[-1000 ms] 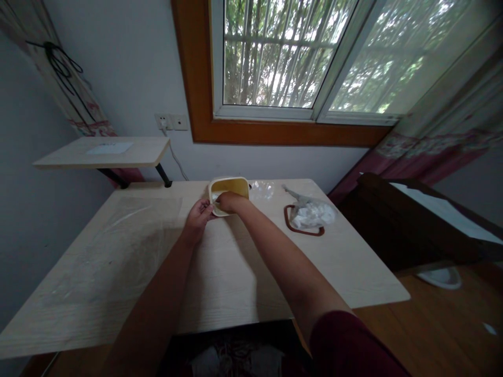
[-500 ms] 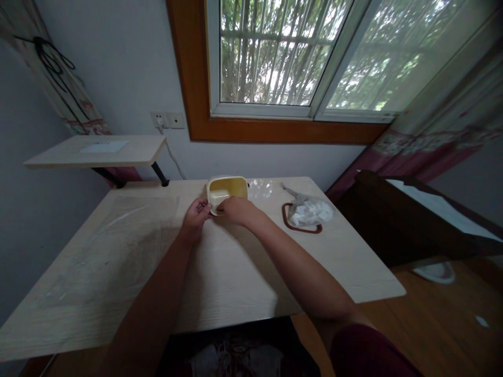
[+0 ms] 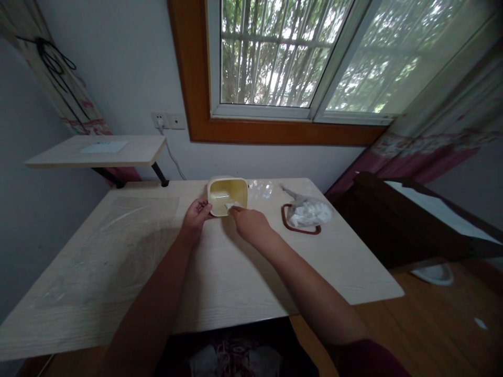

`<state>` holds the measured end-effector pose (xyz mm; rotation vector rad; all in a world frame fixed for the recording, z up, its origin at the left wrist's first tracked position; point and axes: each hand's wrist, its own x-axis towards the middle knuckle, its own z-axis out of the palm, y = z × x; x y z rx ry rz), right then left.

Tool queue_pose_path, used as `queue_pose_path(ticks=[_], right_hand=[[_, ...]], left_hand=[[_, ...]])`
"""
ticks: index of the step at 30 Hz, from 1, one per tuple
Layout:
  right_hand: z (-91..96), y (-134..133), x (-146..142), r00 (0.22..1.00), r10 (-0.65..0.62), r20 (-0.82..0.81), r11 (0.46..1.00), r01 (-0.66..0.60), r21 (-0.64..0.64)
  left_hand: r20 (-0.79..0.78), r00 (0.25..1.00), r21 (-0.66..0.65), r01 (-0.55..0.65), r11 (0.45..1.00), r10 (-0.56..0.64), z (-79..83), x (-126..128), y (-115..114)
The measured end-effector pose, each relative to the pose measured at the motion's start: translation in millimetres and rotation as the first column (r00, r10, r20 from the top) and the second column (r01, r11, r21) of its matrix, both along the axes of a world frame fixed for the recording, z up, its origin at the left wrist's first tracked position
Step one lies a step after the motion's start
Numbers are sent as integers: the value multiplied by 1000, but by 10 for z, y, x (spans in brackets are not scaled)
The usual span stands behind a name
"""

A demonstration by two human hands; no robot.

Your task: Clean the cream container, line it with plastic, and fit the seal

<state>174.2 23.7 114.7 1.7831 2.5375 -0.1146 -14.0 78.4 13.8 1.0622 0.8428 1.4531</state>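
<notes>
A small pale-yellow plastic box point(image 3: 229, 193) is on the table near its back edge, its open side facing me. My left hand point(image 3: 197, 212) is closed on the box's lower left corner, thumb at the rim. At the lower right rim, my right hand point(image 3: 249, 220) pinches a small white piece point(image 3: 232, 205) that looks like tissue or cloth; part of it is hidden by the fingers. Right of the box stands a clear plastic bag of white material point(image 3: 310, 212), its neck twisted. A brown rounded frame point(image 3: 301, 229) lies partly under that bag.
Clear plastic film point(image 3: 118, 246) covers the left part of the table point(image 3: 231, 283). Bubbled clear plastic point(image 3: 260, 189) lies beside the box. A raised shelf point(image 3: 98, 152) with a paper stands at the back left. Behind are a wall socket point(image 3: 168, 121) and window.
My right hand has moved from inside the box to the right and toward me, and the white piece at its fingertips now shows. My left hand keeps its hold on the box.
</notes>
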Motion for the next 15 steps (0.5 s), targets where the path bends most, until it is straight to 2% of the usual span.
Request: queue_pose_path(ticks=[4, 7, 15], right_hand=[[-68, -55, -143, 993, 75, -88, 997, -73, 21], [-88, -70, -170, 992, 84, -92, 996, -83, 14], [-97, -78, -25, 997, -73, 38, 997, 72, 28]], left_hand=[[-8, 1000, 3, 14, 1000, -14, -33, -10, 11], [-9, 1000, 5, 17, 1000, -17, -26, -14, 3], [15, 1000, -4, 9, 1000, -9, 12, -7, -19]])
